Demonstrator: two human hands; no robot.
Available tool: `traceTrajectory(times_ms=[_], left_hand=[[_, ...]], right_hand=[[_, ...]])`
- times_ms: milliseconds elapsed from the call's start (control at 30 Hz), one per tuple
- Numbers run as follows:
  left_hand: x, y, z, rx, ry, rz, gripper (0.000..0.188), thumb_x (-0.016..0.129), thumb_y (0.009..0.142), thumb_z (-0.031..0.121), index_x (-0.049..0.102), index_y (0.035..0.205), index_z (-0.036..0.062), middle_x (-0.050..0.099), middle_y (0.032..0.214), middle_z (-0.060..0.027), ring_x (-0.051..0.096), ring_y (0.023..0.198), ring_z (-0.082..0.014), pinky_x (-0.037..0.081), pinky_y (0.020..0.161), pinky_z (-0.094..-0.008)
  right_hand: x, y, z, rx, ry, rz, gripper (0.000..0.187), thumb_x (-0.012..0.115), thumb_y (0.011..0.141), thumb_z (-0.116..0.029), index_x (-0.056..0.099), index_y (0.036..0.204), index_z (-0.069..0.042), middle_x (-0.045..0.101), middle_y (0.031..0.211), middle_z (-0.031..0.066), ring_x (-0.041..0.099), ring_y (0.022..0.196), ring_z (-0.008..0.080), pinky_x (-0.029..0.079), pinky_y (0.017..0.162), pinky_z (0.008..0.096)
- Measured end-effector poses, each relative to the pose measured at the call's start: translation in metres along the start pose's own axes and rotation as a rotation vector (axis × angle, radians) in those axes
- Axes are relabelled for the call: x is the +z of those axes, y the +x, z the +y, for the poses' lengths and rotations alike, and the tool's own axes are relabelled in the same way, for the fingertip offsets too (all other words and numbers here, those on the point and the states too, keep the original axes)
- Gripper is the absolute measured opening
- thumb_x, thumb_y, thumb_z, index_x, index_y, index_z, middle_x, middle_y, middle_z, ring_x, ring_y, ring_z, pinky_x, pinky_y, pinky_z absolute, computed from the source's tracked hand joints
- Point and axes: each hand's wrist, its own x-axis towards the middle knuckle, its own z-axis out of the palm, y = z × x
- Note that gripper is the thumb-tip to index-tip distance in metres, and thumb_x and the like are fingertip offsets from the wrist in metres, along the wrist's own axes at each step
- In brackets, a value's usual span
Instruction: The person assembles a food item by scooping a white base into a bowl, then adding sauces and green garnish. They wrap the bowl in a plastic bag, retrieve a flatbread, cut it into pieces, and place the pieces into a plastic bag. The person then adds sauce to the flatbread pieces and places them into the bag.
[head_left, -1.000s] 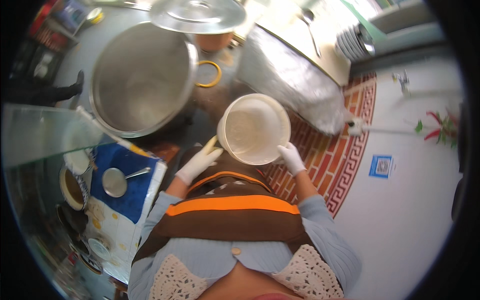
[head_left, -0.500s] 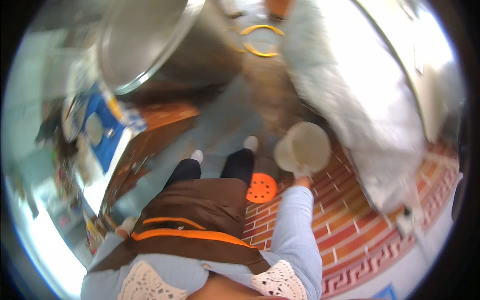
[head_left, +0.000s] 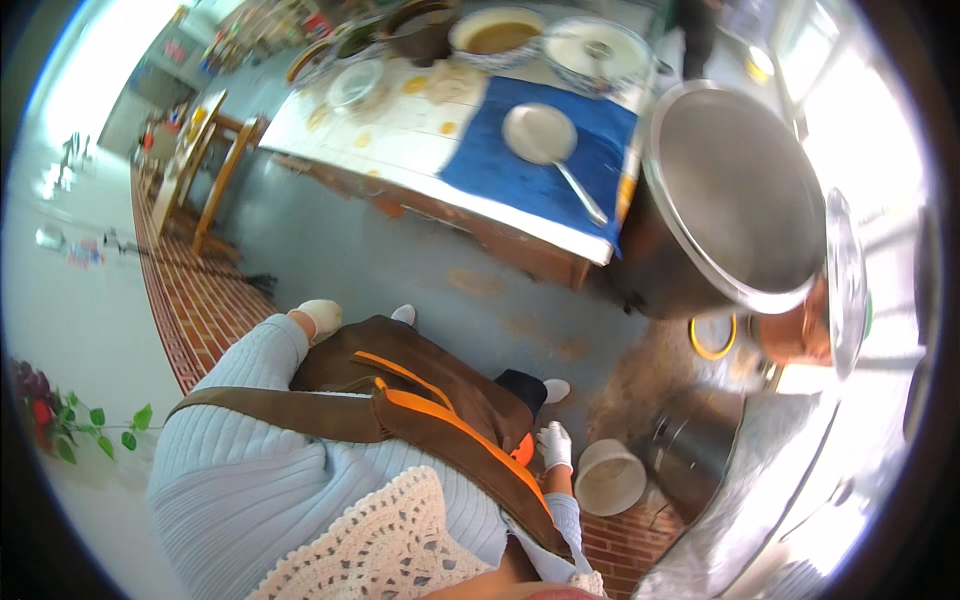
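Note:
White gloves cover both my hands. My left hand [head_left: 320, 318] hangs beside the brown apron [head_left: 400, 345]; its fingers are blurred, and I can make out nothing held. To the right, my right hand [head_left: 555, 446] hangs low with its fingers stretched out and slightly apart, nothing visible in them. Just beside it stands a whitish plastic bucket [head_left: 610, 478]. Between that hand and the apron shows part of an orange thing [head_left: 523, 451], mostly hidden by the apron.
Ahead is a table [head_left: 400, 150] with a metal ladle [head_left: 540, 133] on a blue cloth [head_left: 490, 160], and several bowls and basins behind. A large steaming metal pot [head_left: 740, 190] stands right of it. A yellow ring [head_left: 713, 337] lies below; silvery sheeting [head_left: 745, 480] covers something at lower right.
My view has swung left, bringing the table into full sight. My right hand, at the bucket's rim before, is now apart from it. The glove on my left hand shows more plainly.

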Motion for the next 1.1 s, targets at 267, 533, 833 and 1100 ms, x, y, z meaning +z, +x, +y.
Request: traceTrajectory(times_ms=[267,533,833,1100], left_hand=[[-0.043,0.126,-0.208,-0.182,-0.548,0.494,0.061,0.064,0.094,0.026,0.054,0.148,0.0002,0.059,0.147,-0.0281,0.063,0.128,-0.0438,0.052,0.11,-0.0482],[-0.157,0.274,-0.349,-0.136,-0.647,0.679,0.055,0.064,0.092,0.014,0.053,0.145,0.0025,0.05,0.157,-0.0212,0.07,0.118,-0.0407,0.057,0.1,-0.0487],[-0.124,0.29,-0.393,0.076,-0.6,0.554,0.033,0.065,0.09,0.011,0.068,0.122,0.0018,0.072,0.118,-0.0213,0.072,0.11,-0.0399,0.058,0.094,-0.049],[-0.066,0.228,-0.465,0.395,-0.471,0.011,0.034,0.065,0.093,0.03,0.07,0.117,0.0069,0.075,0.115,-0.018,0.073,0.1,-0.0415,0.058,0.089,-0.0497]], right_hand=[[0.205,-0.057,-0.057,-0.217,-0.829,0.012,0.034,0.061,0.105,-0.031,0.074,0.12,-0.003,0.075,0.105,0.007,0.068,0.084,0.0143,0.053,0.069,0.0307],[0.404,-0.185,-0.103,-0.127,-0.597,-0.01,0.038,0.063,0.108,-0.023,0.07,0.137,0.0,0.076,0.11,0.0064,0.07,0.094,0.0135,0.056,0.08,0.0282],[0.59,-0.169,-0.193,-0.373,-1.24,-0.127,0.04,0.062,0.105,-0.023,0.069,0.135,0.001,0.068,0.141,0.0212,0.063,0.136,0.0324,0.045,0.118,0.0386],[0.883,-0.133,-0.237,-0.803,-1.34,-0.56,0.033,0.06,0.105,-0.023,0.073,0.131,-0.007,0.073,0.127,0.0211,0.068,0.121,0.0372,0.052,0.106,0.041]])
